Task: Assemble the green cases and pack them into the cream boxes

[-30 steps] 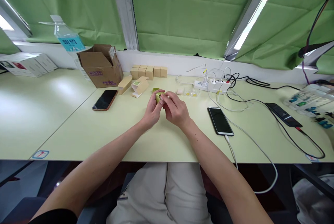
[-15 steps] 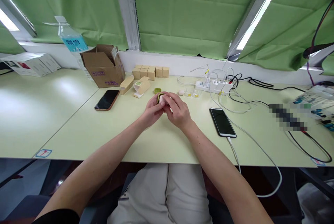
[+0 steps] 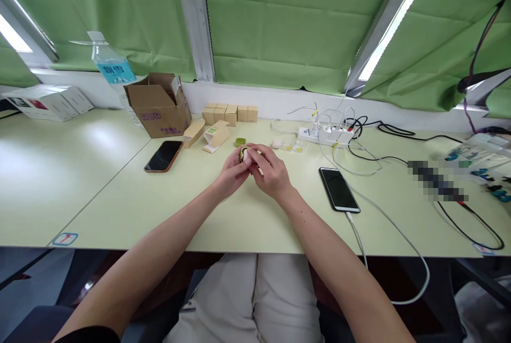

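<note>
My left hand [image 3: 232,171] is closed around a small olive-green case [image 3: 241,153] with a dark inside, held just above the table. Fingers of my right hand [image 3: 272,170] meet it there, pinching a small whitish piece [image 3: 246,156] against the case; its kind is too small to tell. Right behind the hands lies a small green lid-like piece [image 3: 240,141]. To the right of that stand a pale pink block [image 3: 276,144] and two clear little containers [image 3: 293,145] with yellow spots in them. An opened small carton [image 3: 216,136] lies to the left, beside another one [image 3: 194,133].
A row of small cardboard boxes [image 3: 229,113] lines the wall. At the left are a large open carton [image 3: 157,106], a water bottle [image 3: 114,63] and a phone [image 3: 163,156]. On the right, a charging phone [image 3: 339,189], a white power strip [image 3: 325,136] and loose cables spread over the table.
The whole view has shifted slightly as my head moved. Both hands stay together around the case, with only slight finger movement.
</note>
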`<state>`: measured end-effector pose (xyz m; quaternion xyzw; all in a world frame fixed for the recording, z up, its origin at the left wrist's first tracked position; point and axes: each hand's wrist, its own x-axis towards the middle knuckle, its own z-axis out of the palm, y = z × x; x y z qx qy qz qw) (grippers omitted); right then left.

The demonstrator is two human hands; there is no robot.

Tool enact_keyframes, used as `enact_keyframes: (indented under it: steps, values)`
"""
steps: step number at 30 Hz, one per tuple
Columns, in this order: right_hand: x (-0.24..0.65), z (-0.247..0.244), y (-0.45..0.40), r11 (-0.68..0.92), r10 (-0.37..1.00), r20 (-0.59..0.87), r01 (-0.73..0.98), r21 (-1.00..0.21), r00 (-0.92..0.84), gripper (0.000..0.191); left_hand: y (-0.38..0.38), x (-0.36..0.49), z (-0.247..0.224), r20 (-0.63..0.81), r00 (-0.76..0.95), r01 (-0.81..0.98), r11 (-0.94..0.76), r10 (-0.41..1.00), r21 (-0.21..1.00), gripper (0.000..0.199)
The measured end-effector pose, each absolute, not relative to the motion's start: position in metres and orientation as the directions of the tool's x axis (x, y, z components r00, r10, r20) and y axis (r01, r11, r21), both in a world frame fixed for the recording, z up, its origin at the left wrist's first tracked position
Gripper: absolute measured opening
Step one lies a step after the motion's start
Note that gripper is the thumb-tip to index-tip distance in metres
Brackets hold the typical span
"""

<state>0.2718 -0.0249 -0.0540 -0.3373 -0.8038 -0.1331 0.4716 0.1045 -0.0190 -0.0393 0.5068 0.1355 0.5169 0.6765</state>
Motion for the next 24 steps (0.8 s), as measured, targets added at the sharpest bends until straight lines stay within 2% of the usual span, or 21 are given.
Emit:
enact_keyframes:
  steps: [4,7,9,11,12,14,17,20,24]
  values:
    - [0.276,-0.052,-0.025,0.708,0.501,0.799,0.689,-0.156,-0.334,0.06,-0.012,0.099,-0.036,0.322,0.422,-0.635,0.022,0.847,0.772,0.043]
    - [0.292,-0.053,-0.013,0.585,0.524,0.843,0.771,-0.252,-0.123,0.05,-0.002,0.094,-0.039,0.28,0.362,-0.674,0.042,0.889,0.738,0.039]
    - [0.311,-0.053,-0.002,0.409,0.535,0.836,0.83,-0.38,0.119,0.041,0.004,0.091,-0.042,0.257,0.326,-0.668,0.029,0.91,0.744,0.038]
    - [0.332,-0.053,0.008,0.148,0.588,0.743,0.86,-0.488,0.32,0.043,0.008,0.09,-0.046,0.254,0.293,-0.641,-0.008,0.922,0.767,0.041]
    - [0.342,-0.054,0.012,0.011,0.615,0.685,0.864,-0.504,0.391,0.048,0.009,0.09,-0.047,0.262,0.28,-0.624,-0.033,0.924,0.781,0.043]
    - [0.356,-0.056,0.017,-0.189,0.677,0.569,0.858,-0.478,0.466,0.059,0.01,0.092,-0.051,0.289,0.268,-0.591,-0.081,0.919,0.802,0.047]
    - [0.366,-0.062,0.019,-0.287,0.775,0.448,0.88,-0.379,0.445,0.067,0.009,0.093,-0.053,0.319,0.268,-0.568,-0.118,0.909,0.814,0.052]
    - [0.367,-0.066,0.018,-0.299,0.819,0.403,0.903,-0.308,0.409,0.054,0.008,0.093,-0.053,0.323,0.255,-0.558,-0.135,0.911,0.819,0.054]
    - [0.369,-0.067,0.017,-0.355,0.803,0.4,0.894,-0.274,0.442,0.038,0.008,0.092,-0.053,0.322,0.251,-0.544,-0.142,0.913,0.827,0.055]
